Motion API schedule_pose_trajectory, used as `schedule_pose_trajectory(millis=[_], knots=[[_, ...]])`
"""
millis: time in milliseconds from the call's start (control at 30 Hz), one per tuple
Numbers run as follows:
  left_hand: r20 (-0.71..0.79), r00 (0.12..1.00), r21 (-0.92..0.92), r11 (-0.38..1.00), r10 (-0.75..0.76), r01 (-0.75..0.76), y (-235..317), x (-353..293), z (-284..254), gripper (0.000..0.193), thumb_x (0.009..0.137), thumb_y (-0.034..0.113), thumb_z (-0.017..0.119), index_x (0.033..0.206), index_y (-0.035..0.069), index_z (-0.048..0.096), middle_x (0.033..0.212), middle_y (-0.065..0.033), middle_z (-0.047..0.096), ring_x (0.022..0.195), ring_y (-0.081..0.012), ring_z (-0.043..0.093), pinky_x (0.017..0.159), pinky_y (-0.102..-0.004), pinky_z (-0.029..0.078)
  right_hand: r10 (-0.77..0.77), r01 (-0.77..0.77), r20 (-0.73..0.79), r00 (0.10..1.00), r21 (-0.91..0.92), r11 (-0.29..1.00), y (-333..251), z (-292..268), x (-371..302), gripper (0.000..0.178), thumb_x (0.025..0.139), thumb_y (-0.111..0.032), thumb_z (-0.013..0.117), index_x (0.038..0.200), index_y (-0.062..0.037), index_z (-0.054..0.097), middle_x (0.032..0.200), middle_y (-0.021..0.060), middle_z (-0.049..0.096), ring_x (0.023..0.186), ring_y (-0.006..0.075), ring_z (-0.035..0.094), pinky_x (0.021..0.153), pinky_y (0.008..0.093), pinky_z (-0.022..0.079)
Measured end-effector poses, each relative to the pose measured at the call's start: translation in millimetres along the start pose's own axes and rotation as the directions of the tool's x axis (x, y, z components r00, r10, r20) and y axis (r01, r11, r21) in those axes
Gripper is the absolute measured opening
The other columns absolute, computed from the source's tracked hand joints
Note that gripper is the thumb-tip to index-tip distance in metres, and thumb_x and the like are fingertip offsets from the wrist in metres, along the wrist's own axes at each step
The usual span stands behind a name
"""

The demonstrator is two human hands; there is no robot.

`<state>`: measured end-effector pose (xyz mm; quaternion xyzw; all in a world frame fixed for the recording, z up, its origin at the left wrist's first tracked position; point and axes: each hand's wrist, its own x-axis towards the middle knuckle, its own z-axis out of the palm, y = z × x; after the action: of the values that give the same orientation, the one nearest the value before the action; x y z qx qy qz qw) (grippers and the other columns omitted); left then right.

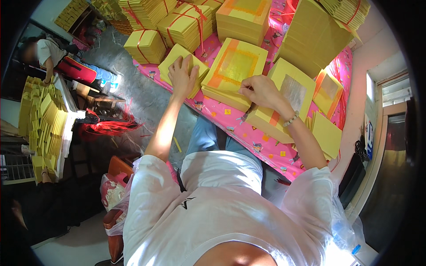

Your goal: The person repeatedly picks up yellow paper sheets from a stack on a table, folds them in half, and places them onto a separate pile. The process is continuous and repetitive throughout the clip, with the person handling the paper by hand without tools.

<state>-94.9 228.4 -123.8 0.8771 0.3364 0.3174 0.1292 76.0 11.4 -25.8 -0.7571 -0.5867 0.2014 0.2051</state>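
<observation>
At orange-bordered paper stack, with right hand pinching, left hand spread on leftward block, red-tied bundles behind-left.

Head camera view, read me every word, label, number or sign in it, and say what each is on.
No words or numbers can be read with confidence.
Blue-and-white panel at right: partial white marking, not legible.
White shirt: black check-like mark, no word.
Pink tablecloth: tiny prints, too small to read.
Orange-bordered yellow paper stack: no visible lettering.
</observation>
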Motion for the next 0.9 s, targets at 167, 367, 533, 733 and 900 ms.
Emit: schedule_pose_trajectory(millis=[167,367,533,733,900], knots=[[-0.025,0.999,-0.072,0.997,0.036,-0.038,-5,1,-12,0.048,0.090,0.035,0.054,0.132,0.012,0.049,0.134,-0.0209,0.041,0.119,-0.0386,0.036,0.099,-0.0498,0.030,0.038,-0.038,0.010,0.999,0.031,0.999,-1,-2,-1,0.021,0.082,-0.024,0.066,0.078,-0.0043,0.069,0.074,0.0133,0.066,0.072,0.0308,0.063,0.068,0.0410,0.048],[-0.073,0.994,-0.062,0.994,0.086,-0.090,-5,-1,-22,0.047,0.090,0.032,0.054,0.131,0.009,0.049,0.135,-0.0192,0.044,0.119,-0.0381,0.037,0.099,-0.0500,0.031,0.055,-0.055,0.006,0.998,0.034,0.998,0,-1,-1,0.021,0.081,-0.025,0.066,0.079,-0.0044,0.069,0.076,0.0132,0.067,0.073,0.0306,0.064,0.070,0.0405,0.048],[-0.100,0.988,-0.023,0.993,0.115,-0.117,-3,-2,-27,0.046,0.090,0.031,0.054,0.130,0.009,0.049,0.136,-0.0164,0.044,0.119,-0.0371,0.038,0.098,-0.0501,0.030,0.046,-0.046,-0.001,0.999,0.041,0.998,1,-1,-1,0.022,0.081,-0.026,0.065,0.080,-0.0049,0.070,0.076,0.0132,0.067,0.073,0.0307,0.064,0.070,0.0405,0.048],[-0.106,0.986,-0.016,0.992,0.125,-0.128,4,-1,-33,0.042,0.091,0.028,0.054,0.128,0.009,0.051,0.135,-0.0162,0.046,0.119,-0.0362,0.038,0.099,-0.0487,0.030,0.068,-0.068,0.028,0.997,0.021,0.997,2,-1,0,0.022,0.082,-0.027,0.065,0.081,-0.0054,0.070,0.076,0.0132,0.067,0.074,0.0306,0.064,0.070,0.0410,0.048],[-0.134,0.949,-0.073,0.952,0.286,-0.297,29,-3,-45,0.040,0.087,0.024,0.059,0.124,0.010,0.055,0.129,-0.0144,0.050,0.117,-0.0344,0.041,0.100,-0.0447,0.030,0.037,-0.036,-0.017,0.999,0.050,0.998,2,-2,-1,0.023,0.082,-0.027,0.065,0.080,-0.0046,0.069,0.075,0.0141,0.067,0.073,0.0313,0.064,0.070,0.0417,0.048]])
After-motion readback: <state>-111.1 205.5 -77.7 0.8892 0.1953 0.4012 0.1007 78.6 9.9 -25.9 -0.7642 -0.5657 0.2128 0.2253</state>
